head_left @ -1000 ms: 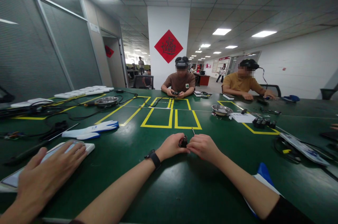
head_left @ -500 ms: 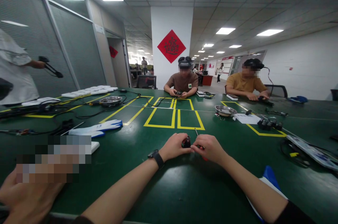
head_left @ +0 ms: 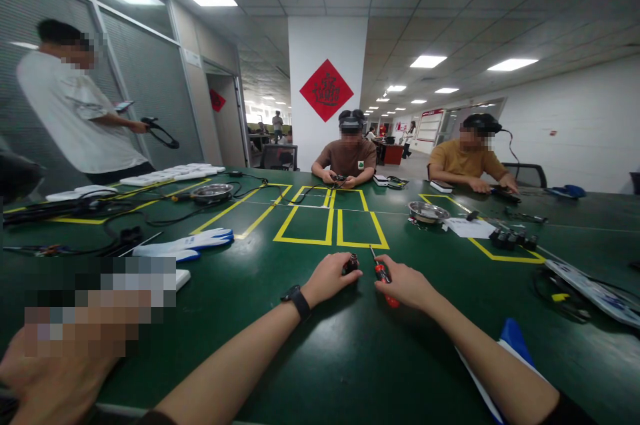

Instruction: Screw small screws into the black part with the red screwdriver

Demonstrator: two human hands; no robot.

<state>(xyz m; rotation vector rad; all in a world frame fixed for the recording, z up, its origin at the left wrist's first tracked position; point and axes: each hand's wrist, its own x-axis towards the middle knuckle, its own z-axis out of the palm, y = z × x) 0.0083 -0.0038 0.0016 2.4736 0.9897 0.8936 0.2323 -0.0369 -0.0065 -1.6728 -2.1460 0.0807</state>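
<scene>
As fingers (head_left: 394, 267) curl — right grip (head_left: 409, 283) holds screwdriver (head_left: 381, 273).

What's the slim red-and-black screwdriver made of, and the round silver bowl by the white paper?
The slim red-and-black screwdriver: handle probably smooth plastic, being brightly coloured; thin grey shaft likely bare metal, looking straight and stiff. The round silver bowl: probably polished metal, perhaps steel, because it shines.

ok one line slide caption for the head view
Left hand with a small dark part, right hand with a red-and-black screwdriver, at a green table marked with yellow lines.
</scene>
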